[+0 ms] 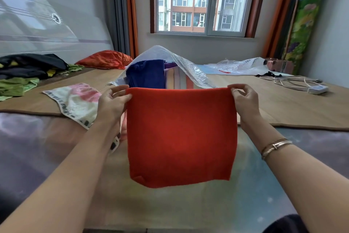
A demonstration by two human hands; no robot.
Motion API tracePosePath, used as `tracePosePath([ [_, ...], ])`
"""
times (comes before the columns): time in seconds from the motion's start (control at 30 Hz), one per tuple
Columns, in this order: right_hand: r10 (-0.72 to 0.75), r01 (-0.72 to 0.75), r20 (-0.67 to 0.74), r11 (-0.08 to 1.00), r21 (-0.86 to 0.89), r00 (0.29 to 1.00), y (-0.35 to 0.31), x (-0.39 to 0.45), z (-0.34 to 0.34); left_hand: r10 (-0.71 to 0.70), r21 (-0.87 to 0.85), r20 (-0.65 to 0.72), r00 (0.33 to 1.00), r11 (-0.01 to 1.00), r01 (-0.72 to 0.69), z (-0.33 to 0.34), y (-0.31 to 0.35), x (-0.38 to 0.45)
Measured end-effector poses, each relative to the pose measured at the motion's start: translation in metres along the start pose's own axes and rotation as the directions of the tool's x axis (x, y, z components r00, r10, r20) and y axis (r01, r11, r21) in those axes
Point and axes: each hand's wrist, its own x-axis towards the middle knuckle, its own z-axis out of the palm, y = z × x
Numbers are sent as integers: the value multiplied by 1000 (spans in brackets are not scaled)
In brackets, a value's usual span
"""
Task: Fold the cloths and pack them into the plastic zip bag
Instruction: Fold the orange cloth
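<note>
Zip bag holds blue cloth and striped cloth, mouth open.

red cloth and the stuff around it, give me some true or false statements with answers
1. Both hands pinch the red cloth by its top corners, left hand on one, right hand on the other. True.
2. The red cloth lies flat on the mat. False: it hangs in the air from the two hands.
3. The plastic zip bag already holds a blue cloth and a striped cloth. True.
4. The floral cloth is inside the bag. False: it lies on the mat beside the left hand.
5. The bracelet is on the left wrist. False: it is on the right wrist.
</note>
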Motion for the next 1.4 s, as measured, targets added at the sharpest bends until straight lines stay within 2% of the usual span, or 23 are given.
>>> tracePosePath([
  [0.1, 26, -25, -8, 999, 48, 1000, 10, 10, 7, 28, -41, 88, 996, 999, -24, 1, -3, 5],
  [0.2, 110, -111, 86, 994, -3, 990, 27, 16, 8, -5, -22, 161, 987, 1000, 9, 1, -20, 11],
  [0.23, 139, -131, 127, 989, -69, 982, 34, 17, 8, -25, 29, 175, 984, 999, 21, 0, -28, 13],
  [0.33, 244, -164, 232, 935, -314, 942, 48, 15, 5, -79, 340, 217, 973, 941, 1, -4, -52, 15],
  [0.43, 251, -74, 271, 845, -530, 929, 54, 13, 4, -112, 598, 194, 974, 801, -27, -5, -72, 13],
  [0.5, 198, -31, 202, 782, -622, 959, 55, 10, 3, -58, 732, 138, 989, 678, -62, -6, -78, 12],
  [0.57, 152, -30, 98, 668, -743, 984, 56, 7, -2, -21, 810, 65, 998, 585, -40, -10, -80, 10],
  [0.6, 170, -50, 62, 587, -808, 984, 57, 6, -6, -43, 822, 49, 998, 569, -16, -11, -79, 8],
  [0.67, 279, -76, 64, 462, -884, 958, 61, 3, -16, -177, 803, 67, 982, 593, 52, -17, -83, 5],
  [0.73, 387, -41, 138, 420, -907, 912, 64, 0, -24, -307, 759, 54, 950, 631, 160, -22, -86, 4],
  [0.77, 426, -32, 172, 430, -902, 888, 63, -3, -27, -325, 736, 43, 945, 650, 190, -23, -87, 4],
  [0.83, 486, -84, 229, 541, -837, 843, 54, -12, -29, -332, 665, 21, 943, 709, 234, -23, -86, 2],
  [0.9, 540, -216, 288, 687, -694, 791, 51, -20, -29, -378, 542, 31, 925, 784, 302, -22, -85, 0],
  [0.97, 530, -306, 357, 796, -522, 769, 53, -24, -31, -429, 436, 86, 899, 828, 353, -24, -81, -2],
  [1.1, 363, -288, 367, 926, -245, 857, 48, -25, -31, -455, 344, 143, 879, 856, 387, -21, -68, -8],
  [1.27, 62, -54, 274, 998, -36, 960, 23, -21, -35, -218, 76, 207, 954, 976, 206, -7, -28, -17],
  [1.4, 23, -49, 159, 986, 159, 987, -4, -17, -44, -63, -33, 235, 970, 997, 73, -6, 5, -30],
])
